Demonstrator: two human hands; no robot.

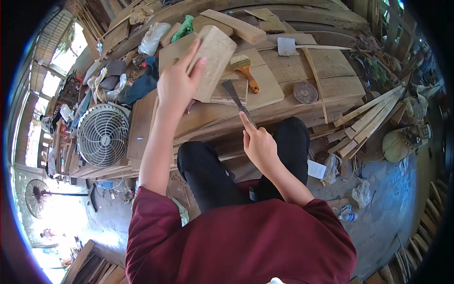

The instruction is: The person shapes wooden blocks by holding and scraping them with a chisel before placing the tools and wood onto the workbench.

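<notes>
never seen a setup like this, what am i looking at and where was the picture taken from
There is no machine here, just a person working bare-handed. The single picture comes from a camera worn on the head, looking forward and down, which is why the maroon shirt shows too. The left hand holds a wooden block; the right hand holds a flat-bladed tool. On the wooden bench lie a brush, a round dish-like object and loose wood pieces.
</notes>
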